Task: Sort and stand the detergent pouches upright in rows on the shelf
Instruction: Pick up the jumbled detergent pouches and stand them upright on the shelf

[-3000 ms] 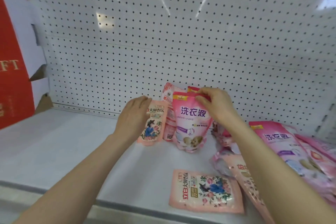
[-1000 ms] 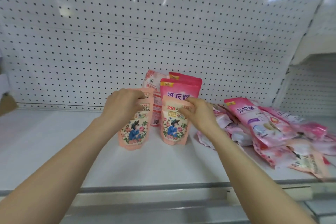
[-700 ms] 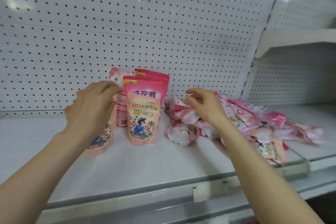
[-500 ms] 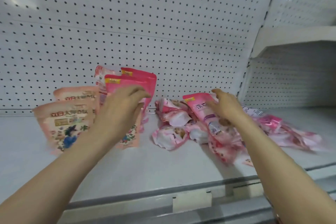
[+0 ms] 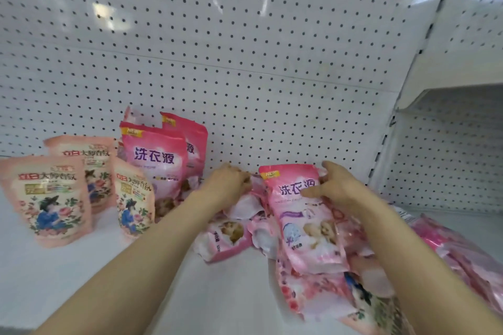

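R hand (image 5: 334, 187) pinches top corner of pink detergent pouch (image 5: 302, 221), lying on heap (image 5: 226, 236) mid shelf (image 5: 81, 280), long axis toward back edge. Standing pink row (image 5: 155, 160) off to left. L hand (image 5: 226, 182) grip unclear tbh.

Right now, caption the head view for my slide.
Right hand grips a pink pouch atop the heap, left hand beside it; sorted pouches stand left.

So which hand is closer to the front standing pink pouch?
Left. The left hand is just right of the standing pink pouch, at the pile; the right hand is farther right, holding the tilted pink pouch by its top.
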Motion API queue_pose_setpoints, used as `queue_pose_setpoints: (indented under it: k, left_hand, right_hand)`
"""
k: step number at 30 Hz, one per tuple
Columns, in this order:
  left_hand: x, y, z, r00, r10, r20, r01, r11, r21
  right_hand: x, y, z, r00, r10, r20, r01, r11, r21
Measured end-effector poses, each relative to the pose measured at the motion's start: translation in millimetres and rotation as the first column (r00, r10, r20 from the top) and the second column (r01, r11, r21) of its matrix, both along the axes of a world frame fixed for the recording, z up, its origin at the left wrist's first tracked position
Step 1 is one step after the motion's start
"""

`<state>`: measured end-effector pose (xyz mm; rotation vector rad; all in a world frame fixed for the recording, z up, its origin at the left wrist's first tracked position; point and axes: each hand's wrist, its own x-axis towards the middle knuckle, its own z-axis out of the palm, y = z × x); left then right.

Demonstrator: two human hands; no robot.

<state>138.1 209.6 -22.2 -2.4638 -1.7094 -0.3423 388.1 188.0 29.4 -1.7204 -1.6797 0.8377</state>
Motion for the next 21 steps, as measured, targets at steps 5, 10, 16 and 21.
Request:
queue_pose_setpoints:
  k: [5, 10, 16, 21]
  left_hand:
    - [-0.5, -27.1, 5.7, 0.993, -0.002, 0.12, -0.003, 0.999, 0.044]
    - [-5.7, -72.6, 13.3, 0.74, 0.0, 0.673, 0.052, 0.997, -0.056]
    - [2.7, -104.3, 21.2, 0.247, 0.043, 0.968, 0.178, 0.98, -0.089]
    - [-2.3, -132.1, 39.5, 0.186, -0.065, 0.98, 0.036, 0.998, 0.059]
  right_hand:
    - [-7.2, 3.3, 10.7, 0.933, 0.116, -0.34, -0.123, 0.992, 0.004]
    - [-22.1, -11.6, 14.5, 0.841, 0.21, -0.498, -0.147, 0.976, 0.163]
    - [-59.3, -43.1, 27.1, 0.749, 0.345, -0.566, -0.197, 0.931, 0.307]
    - [-69.7, -55.5, 38.1, 0.711, 0.307, -0.633, -0.087, 0.931, 0.354]
